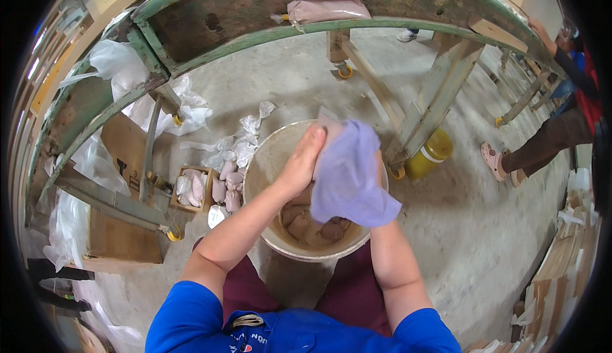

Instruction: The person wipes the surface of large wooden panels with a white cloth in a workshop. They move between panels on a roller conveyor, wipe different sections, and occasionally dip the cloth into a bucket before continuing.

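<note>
Over a large pale round bucket (274,246), my two hands are raised close together. My left hand (303,161) is closed against the side of a small pinkish, clear-wrapped bag (329,123), its thumb pointing up. A purple cloth (349,177) hangs across the bag's right side, slightly smeared by motion. Behind the cloth, my right hand (380,163) shows only as a thin edge; its fingers are hidden, though the cloth drapes from it. Brown, wet-looking lumps (333,230) lie at the bottom of the bucket.
A worn green-framed wooden bench (255,42) curves across the far side, with a filled pinkish bag (328,7) on it. Left of the bucket are a small box of filled bags (192,188) and crumpled plastic (245,139). A yellow-green container (430,154) stands right; another person's leg (539,147) is beyond.
</note>
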A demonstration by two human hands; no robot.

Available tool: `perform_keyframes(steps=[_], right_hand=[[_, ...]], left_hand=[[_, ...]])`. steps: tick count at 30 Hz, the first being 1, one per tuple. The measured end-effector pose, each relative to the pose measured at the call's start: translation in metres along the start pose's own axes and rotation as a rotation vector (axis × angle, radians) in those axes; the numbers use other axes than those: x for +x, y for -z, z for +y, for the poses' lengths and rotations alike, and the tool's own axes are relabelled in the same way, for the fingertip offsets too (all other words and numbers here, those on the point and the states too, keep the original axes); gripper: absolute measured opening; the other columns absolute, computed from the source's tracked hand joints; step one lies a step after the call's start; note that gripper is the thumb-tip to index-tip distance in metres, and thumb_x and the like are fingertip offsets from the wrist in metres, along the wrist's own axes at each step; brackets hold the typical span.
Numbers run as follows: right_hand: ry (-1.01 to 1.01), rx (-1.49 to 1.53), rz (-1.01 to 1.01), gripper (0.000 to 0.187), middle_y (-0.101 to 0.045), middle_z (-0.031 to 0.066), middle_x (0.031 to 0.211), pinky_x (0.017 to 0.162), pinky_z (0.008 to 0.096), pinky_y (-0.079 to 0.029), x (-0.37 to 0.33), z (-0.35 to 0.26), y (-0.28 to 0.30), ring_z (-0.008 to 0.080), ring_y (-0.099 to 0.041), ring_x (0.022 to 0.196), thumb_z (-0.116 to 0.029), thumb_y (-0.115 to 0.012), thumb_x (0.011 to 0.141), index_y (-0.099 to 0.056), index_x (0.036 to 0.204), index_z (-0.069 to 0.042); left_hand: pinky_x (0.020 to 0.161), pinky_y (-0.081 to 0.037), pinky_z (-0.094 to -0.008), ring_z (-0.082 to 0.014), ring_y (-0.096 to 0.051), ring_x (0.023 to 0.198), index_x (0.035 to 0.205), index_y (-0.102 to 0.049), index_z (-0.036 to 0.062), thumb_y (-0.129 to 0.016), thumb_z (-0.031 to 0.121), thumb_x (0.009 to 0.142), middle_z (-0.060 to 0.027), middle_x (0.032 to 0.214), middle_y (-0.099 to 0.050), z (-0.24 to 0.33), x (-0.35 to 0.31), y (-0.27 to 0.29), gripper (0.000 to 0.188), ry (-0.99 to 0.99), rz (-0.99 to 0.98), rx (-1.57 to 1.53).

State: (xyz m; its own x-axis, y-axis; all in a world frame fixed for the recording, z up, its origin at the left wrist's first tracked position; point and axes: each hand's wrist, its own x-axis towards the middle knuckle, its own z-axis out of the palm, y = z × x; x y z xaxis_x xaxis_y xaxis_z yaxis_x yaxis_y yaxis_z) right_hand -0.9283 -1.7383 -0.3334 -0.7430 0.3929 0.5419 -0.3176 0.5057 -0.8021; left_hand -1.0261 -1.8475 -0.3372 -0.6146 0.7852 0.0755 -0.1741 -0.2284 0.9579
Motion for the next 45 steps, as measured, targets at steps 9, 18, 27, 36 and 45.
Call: perform_keyframes(steps=[9,18,27,36,45], right_hand=[[-0.112,0.293,0.296,0.038,-0.054,0.0126,0.110,0.086,0.0338,-0.044,-0.006,0.028,0.004,0.0231,-0.054,0.099,-0.025,-0.057,0.084,-0.050,0.114,-0.003],[-0.438,0.502,0.508,0.035,-0.055,0.0091,0.105,0.080,0.0327,-0.048,-0.011,0.035,-0.007,0.0214,-0.057,0.090,-0.035,-0.042,0.094,-0.047,0.114,-0.008],[-0.322,0.165,-0.137,0.019,-0.056,0.0134,0.085,0.071,0.0374,-0.045,0.021,-0.005,0.017,0.0287,-0.057,0.087,-0.016,-0.050,0.087,-0.046,0.101,-0.004],[0.162,-0.732,0.067,0.033,-0.056,0.0173,0.104,0.077,0.0345,-0.047,0.012,-0.002,-0.026,0.0281,-0.056,0.098,-0.013,-0.049,0.086,-0.045,0.117,-0.003],[0.109,-0.742,-0.135,0.042,-0.047,0.0178,0.123,0.099,0.0352,-0.035,0.008,-0.064,-0.038,0.0285,-0.044,0.117,-0.019,-0.045,0.090,-0.041,0.127,0.001]], left_hand=[[0.086,-0.045,-0.0308,-0.0171,-0.053,0.102,0.134,-0.037,0.0092,-0.042,0.040,0.096,-0.0083,0.113,-0.052,0.017,-0.001,-0.004,0.049,0.365,-0.205,-0.204],[0.094,-0.042,-0.0403,-0.0246,-0.047,0.114,0.140,-0.027,0.0113,-0.055,0.025,0.092,-0.0102,0.132,-0.041,-0.004,-0.006,-0.021,0.057,-0.366,-0.135,0.405],[0.083,-0.049,-0.0414,-0.0293,-0.055,0.103,0.129,-0.045,0.0137,-0.035,0.045,0.096,-0.0129,0.123,-0.052,-0.002,0.013,0.022,0.047,0.311,-0.313,-1.050],[0.099,-0.035,-0.0329,-0.0192,-0.047,0.112,0.129,-0.044,0.0044,-0.032,0.043,0.099,-0.0118,0.123,-0.051,-0.026,-0.009,-0.030,0.051,-0.131,0.190,0.076],[0.099,-0.033,-0.0317,-0.0216,-0.047,0.111,0.120,-0.049,-0.0006,-0.030,0.040,0.100,-0.0138,0.117,-0.052,0.015,-0.005,-0.001,0.050,-0.239,0.252,-0.054]])
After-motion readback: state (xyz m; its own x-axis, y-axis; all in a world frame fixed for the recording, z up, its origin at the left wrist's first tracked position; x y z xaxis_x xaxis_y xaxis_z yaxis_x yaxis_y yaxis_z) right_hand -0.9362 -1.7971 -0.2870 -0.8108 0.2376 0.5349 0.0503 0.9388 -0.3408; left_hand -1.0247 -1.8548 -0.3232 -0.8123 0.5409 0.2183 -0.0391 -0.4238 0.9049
